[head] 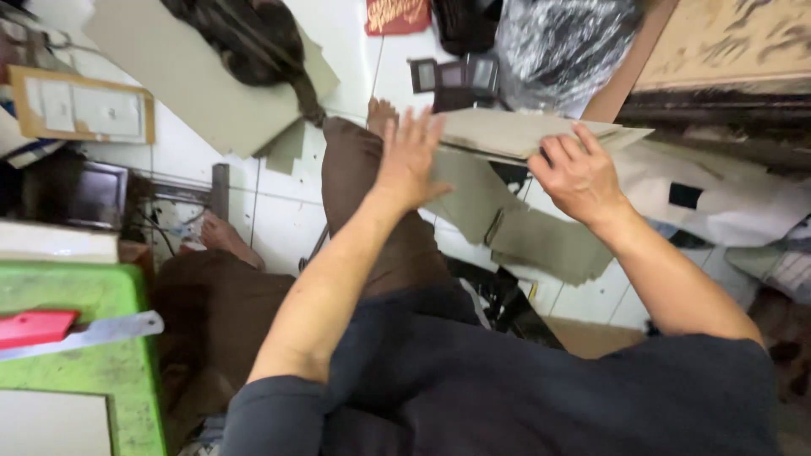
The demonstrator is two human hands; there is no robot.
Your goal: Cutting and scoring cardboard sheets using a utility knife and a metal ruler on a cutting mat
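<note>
Cardboard stack edge under right hand, left hand flat beside

Two bare hands, left and right, one metal ruler, one red-handled tool, one green table, three small dark frames.

Matt grey cardboard sheets under the right hand's fingers; glossy white floor tiles below; crinkled shiny plastic wrap beyond the fingertips.
</note>
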